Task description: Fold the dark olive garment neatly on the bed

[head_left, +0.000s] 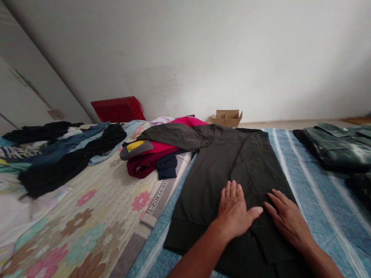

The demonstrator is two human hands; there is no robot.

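Note:
A dark grey long-sleeved top lies spread on the blue striped cloth, with one sleeve stretched out to the left over other clothes. The other sleeve seems to be folded down along its body. My left hand rests flat on the middle of the garment, fingers extended and thumb pointing right. Just to its right, my right hand lies on the garment near its right edge, palm down with fingers apart. Neither hand grips anything.
Bright pink and maroon clothes lie under the stretched sleeve. More loose clothes are heaped at the left on a flowered sheet. Folded clothes are stacked at the right. A cardboard box and red case stand by the wall.

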